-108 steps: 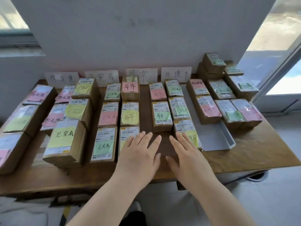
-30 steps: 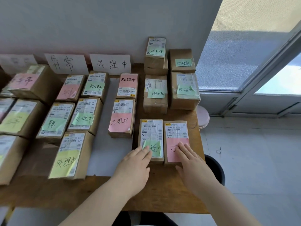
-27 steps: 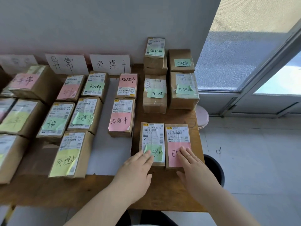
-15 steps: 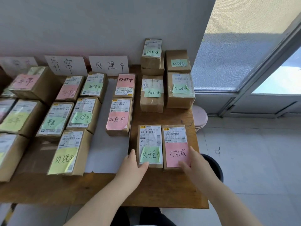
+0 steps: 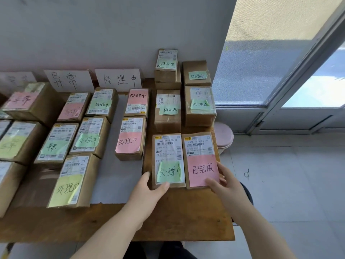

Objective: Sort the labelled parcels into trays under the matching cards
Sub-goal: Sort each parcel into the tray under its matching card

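Note:
Two flat brown parcels lie side by side at the table's near right corner. The left parcel (image 5: 168, 156) carries a green note reading 处理中; my left hand (image 5: 147, 193) grips its near left corner, thumb on top. The right parcel (image 5: 200, 152) bears a pink note reading 已完成; my right hand (image 5: 225, 186) holds its near right corner, thumb on the note. White cards (image 5: 117, 79) stand against the wall. A grey tray (image 5: 115, 182) under the 处理中 card holds several parcels.
Several more labelled parcels (image 5: 167, 109) are stacked at the table's far right by the wall. Rows of parcels (image 5: 54, 144) fill the left side. The table's right edge (image 5: 229, 212) drops to a tiled floor with a pink bin (image 5: 224, 135) and a glass door.
My view swung right from the table's middle to its right end. Both hands slid back off the notes to the near corners of the two parcels and took hold of them.

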Available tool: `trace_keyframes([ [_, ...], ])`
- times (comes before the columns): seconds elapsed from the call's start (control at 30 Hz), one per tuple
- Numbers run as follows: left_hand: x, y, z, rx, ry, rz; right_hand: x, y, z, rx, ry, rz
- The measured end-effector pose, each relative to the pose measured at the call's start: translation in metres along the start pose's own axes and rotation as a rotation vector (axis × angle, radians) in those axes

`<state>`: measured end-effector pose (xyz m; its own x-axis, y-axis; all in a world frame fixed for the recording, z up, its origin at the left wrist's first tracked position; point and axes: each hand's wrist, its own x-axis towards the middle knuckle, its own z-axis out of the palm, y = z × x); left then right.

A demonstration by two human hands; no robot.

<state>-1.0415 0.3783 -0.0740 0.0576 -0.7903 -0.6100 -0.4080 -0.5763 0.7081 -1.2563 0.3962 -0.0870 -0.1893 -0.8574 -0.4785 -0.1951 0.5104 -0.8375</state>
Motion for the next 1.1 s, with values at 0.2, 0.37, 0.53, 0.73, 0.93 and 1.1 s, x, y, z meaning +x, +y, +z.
trace_keyframes([
  [0.2, -0.009, 0.018, -0.024, -0.081, 0.064, 0.117, -0.008, -0.022, -0.002, 0.191, -0.027, -0.107],
  [0.37, -0.019, 0.033, -0.051, -0.091, 0.107, 0.244, -0.017, -0.057, 0.009, 0.231, -0.058, -0.238],
  [0.53, -0.023, 0.038, -0.086, -0.162, 0.133, 0.296, -0.023, -0.088, 0.029, 0.217, -0.067, -0.344],
  [0.73, -0.018, 0.027, -0.132, -0.212, 0.166, 0.34, -0.028, -0.114, 0.069, 0.203, -0.088, -0.411],
  [0.93, -0.013, 0.014, -0.196, -0.184, 0.167, 0.396, -0.039, -0.133, 0.129, 0.181, -0.062, -0.443],
  [1.1, -0.004, -0.001, -0.247, -0.182, 0.128, 0.421, -0.051, -0.141, 0.18, 0.199, -0.036, -0.406],
])
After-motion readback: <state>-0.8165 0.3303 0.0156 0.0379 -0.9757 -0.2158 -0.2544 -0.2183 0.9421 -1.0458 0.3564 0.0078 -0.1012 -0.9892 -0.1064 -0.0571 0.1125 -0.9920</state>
